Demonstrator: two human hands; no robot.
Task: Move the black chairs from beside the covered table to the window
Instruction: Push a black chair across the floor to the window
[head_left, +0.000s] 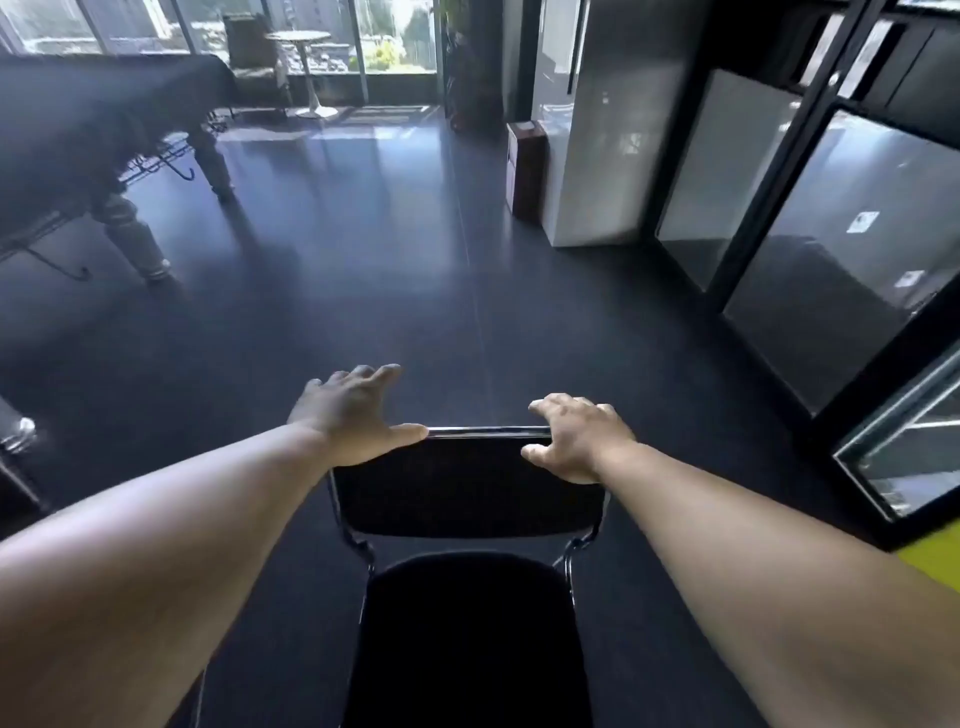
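- A person stands behind a black chair (457, 488), both bare arms stretched forward to the top of its backrest.
- The chair faces away from the person. Its padded black seat is nearest the viewer's feet and its shiny metal frame shows at both sides of the backrest.
- The left hand (353, 415) is spread wide over the left top corner. Its fingers reach forward, splayed past the rail, and the thumb lies along the top edge.
- The right hand (576, 436) holds the right top corner. Its fingers are curled over the top rail and its thumb presses the near face of the backrest.
- The chair stands on a dark, glossy floor (363, 291) in the middle of the room, well apart from the furniture around it.
- The covered table (78, 114) is off to the left and further ahead, draped in dark cloth with turned wooden legs showing beneath.
- The window (395, 36) fills the far wall, bright with daylight and greenery outside, well ahead of the chair.
- A round white table (301, 36) on a single stem stands just in front of the glass.
- Along the right side run tall glass partitions (831, 218) in black frames, with a white pillar (597, 156) beyond them.
- A brown box (524, 171) sits against the pillar's left side.
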